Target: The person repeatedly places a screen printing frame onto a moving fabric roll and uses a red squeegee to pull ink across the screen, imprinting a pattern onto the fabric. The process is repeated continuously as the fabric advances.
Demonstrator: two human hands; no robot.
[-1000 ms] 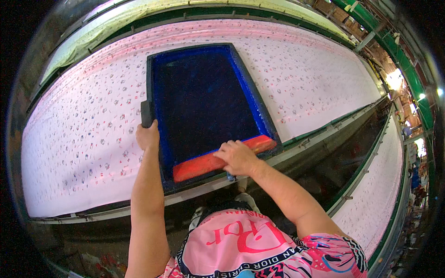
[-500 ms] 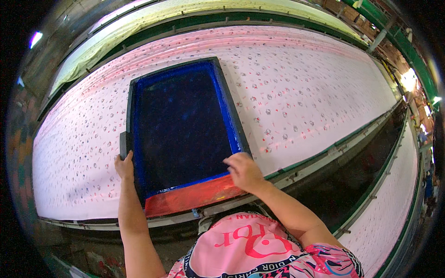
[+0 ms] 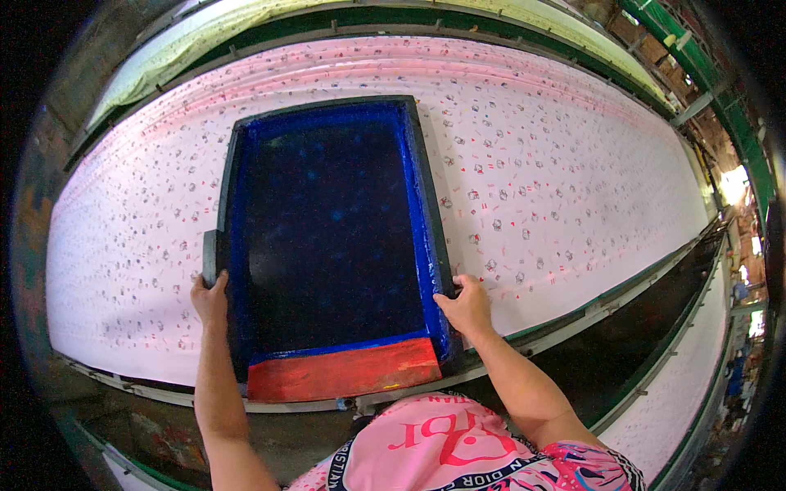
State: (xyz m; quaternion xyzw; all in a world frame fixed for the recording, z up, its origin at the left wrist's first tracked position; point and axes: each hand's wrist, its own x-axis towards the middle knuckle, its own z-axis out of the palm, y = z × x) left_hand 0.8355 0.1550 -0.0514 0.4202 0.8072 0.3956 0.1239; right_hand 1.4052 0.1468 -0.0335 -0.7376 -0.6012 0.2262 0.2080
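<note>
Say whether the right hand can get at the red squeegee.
Probably yes: the right hand holds the screen-printing frame near the red squeegee, which lies uncovered. The hand would likely need to let go first.

Readable lettering stands on the person's shirt [image 3: 393, 466], beyond the near edge of the table [image 3: 573, 317]. Its front carries one large word in rounded, deep-pink letters [image 3: 467, 438], upside down in this view, on a paler pink ground. On the side nearest the table edge runs a row of much smaller capitals, partly cut off by the fold. A dark curved band [image 3: 512, 475] bears white capitals. Tiny red and dark marks dot the table's white fabric [image 3: 557, 188], too small to read.
</note>
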